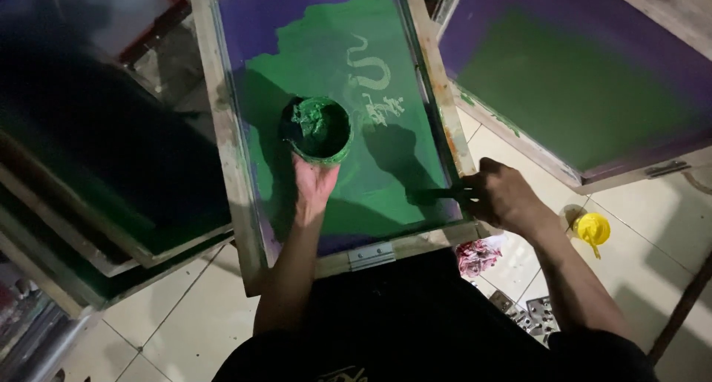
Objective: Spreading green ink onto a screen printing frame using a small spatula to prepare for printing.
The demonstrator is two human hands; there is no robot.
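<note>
Looking down at a wood-framed printing screen (222,130), purple mesh with a big smear of green ink across it and a pale stencil design showing through near the far middle. The left hand (313,188) has its fingers wrapped on the near side of a small tub of green ink (317,130), which sits over the middle of the mesh. The right hand (501,196) is at the frame's near right corner, fingers closed around a dark scraper handle (437,196) that pokes left onto the ink. A second screen (586,93) leans off to the far right. On the tiled floor near the right arm there's a yellow cup (592,228) and a stained rag (478,254).
</note>
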